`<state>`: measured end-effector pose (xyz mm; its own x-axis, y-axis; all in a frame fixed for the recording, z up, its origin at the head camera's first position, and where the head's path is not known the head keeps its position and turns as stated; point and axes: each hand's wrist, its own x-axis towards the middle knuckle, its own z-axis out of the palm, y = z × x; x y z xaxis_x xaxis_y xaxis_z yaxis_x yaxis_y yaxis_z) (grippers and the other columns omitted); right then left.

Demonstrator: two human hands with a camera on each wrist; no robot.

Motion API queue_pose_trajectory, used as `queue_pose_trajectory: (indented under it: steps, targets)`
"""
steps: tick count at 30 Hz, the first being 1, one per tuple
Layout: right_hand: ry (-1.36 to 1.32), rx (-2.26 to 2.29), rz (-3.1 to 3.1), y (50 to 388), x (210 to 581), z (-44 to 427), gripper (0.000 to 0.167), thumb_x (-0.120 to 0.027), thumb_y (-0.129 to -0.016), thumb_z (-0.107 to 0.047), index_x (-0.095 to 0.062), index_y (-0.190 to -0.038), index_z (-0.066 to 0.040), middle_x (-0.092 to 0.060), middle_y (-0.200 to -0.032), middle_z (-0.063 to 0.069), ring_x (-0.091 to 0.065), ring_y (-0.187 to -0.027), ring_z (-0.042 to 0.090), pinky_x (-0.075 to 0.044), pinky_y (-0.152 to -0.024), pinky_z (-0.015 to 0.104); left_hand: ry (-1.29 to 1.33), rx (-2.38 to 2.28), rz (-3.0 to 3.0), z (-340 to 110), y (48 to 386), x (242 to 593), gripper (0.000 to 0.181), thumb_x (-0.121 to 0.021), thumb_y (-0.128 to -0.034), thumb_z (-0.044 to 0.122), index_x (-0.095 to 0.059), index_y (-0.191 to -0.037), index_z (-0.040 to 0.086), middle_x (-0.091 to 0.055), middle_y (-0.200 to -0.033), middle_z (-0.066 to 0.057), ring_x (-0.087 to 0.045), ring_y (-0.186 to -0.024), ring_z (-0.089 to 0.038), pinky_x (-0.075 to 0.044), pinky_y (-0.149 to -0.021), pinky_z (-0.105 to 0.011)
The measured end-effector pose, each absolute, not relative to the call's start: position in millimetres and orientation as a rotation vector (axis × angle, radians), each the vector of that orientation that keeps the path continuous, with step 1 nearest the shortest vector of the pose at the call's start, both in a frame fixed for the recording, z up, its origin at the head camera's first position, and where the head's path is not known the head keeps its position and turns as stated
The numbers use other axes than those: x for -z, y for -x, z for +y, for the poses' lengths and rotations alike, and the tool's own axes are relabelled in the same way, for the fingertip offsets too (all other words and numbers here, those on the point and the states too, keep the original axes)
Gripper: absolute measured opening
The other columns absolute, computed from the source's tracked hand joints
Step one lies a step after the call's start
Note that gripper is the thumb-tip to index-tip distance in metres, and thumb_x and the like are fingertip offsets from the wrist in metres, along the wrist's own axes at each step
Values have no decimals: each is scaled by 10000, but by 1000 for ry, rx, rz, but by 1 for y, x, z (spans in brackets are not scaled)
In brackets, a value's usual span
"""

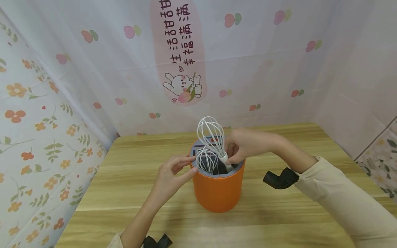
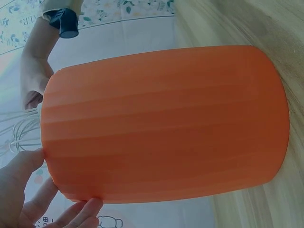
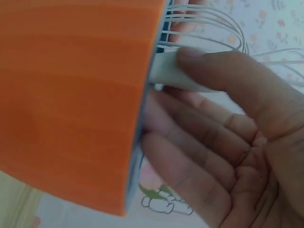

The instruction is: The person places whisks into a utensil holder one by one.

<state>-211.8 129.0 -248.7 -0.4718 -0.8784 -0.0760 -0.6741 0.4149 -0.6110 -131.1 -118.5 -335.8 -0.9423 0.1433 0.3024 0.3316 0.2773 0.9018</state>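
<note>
An orange utensil holder (image 1: 218,193) with a grey slotted top stands upright on the table. My right hand (image 1: 240,143) pinches the white handle of a larger whisk (image 1: 223,157) between thumb and fingers. Its wire head points up, and the handle's lower end is inside the holder's opening, as the right wrist view also shows at the handle (image 3: 168,71). Beside it, a smaller whisk (image 1: 206,161) stands in the same opening, its lower part hidden. On the holder's left rim rest the extended thumb and fingers of my left hand (image 1: 175,168).
The holder's top has several narrow slots (image 1: 200,145) toward the back. Under everything lies a wood-grain table (image 1: 139,165). A printed curtain (image 1: 248,69) hangs behind it, with a flowered cloth (image 1: 46,137) on the left.
</note>
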Motion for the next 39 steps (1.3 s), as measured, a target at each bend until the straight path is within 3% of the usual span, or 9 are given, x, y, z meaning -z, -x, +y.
queue_pose_trajectory:
  steps: [6, 10, 17, 18, 22, 25, 31, 39]
  targets:
    - [1393, 630, 2303, 210, 243, 121, 266, -731, -754, -67, -608, -989, -88, -607, -834, -53, -597, -707, 69, -529, -636, 250, 450, 1763, -2370, -118, 130, 336, 295, -742, -777, 131, -682, -1066, 120, -593, -1080, -31, -600, -1013, -144, -419, -963, -336]
    - [1417, 624, 2342, 210, 244, 119, 306, -763, -736, -103, -601, -995, -87, -592, -834, -52, -575, -709, 73, -520, -645, 251, 462, 1778, -2362, -117, 131, 336, 297, -742, -779, 138, -681, -1068, 117, -591, -1078, -37, -600, -1015, -148, -414, -968, -334]
    - [1399, 680, 2352, 211, 245, 125, 415, -753, -760, -165, -581, -1129, -88, -587, -1033, -35, -556, -928, 119, -488, -823, 303, 473, 1795, -2357, -116, 130, 334, 293, -737, -783, 134, -678, -1069, 110, -593, -1083, -37, -596, -1026, -144, -410, -971, -313]
    - [1382, 676, 2353, 210, 244, 127, 400, -749, -763, -169, -587, -1122, -96, -595, -1024, -46, -556, -928, 117, -487, -821, 297, 471, 1795, -2360, -116, 130, 334, 293, -736, -784, 133, -678, -1070, 111, -593, -1087, -35, -595, -1027, -144, -409, -972, -315]
    - [1312, 650, 2361, 208, 243, 132, 182, -738, -766, -186, -653, -911, -116, -598, -752, -102, -528, -653, 58, -464, -596, 222, 461, 1794, -2371, -116, 130, 334, 292, -735, -786, 134, -678, -1071, 118, -590, -1088, -34, -595, -1027, -150, -406, -977, -336]
    - [1256, 674, 2346, 206, 244, 135, 107, -736, -767, -189, -668, -806, -116, -606, -676, -111, -539, -587, 26, -451, -532, 204, 448, 1788, -2382, -117, 130, 334, 291, -736, -785, 141, -679, -1070, 126, -591, -1090, -28, -594, -1028, -151, -404, -979, -350]
    - [1189, 821, 2283, 202, 243, 143, 252, -725, -789, -175, -637, -967, -20, -679, -903, 16, -654, -816, 93, -541, -709, 264, 434, 1780, -2394, -118, 129, 334, 294, -736, -786, 149, -679, -1074, 133, -588, -1094, -22, -591, -1032, -149, -405, -978, -356]
    - [1187, 833, 2349, 201, 246, 148, 348, -704, -814, -170, -615, -1101, 4, -679, -934, -1, -641, -859, 92, -525, -774, 265, 438, 1779, -2374, -119, 129, 337, 299, -737, -784, 149, -679, -1077, 133, -586, -1093, -31, -591, -1032, -150, -411, -972, -346]
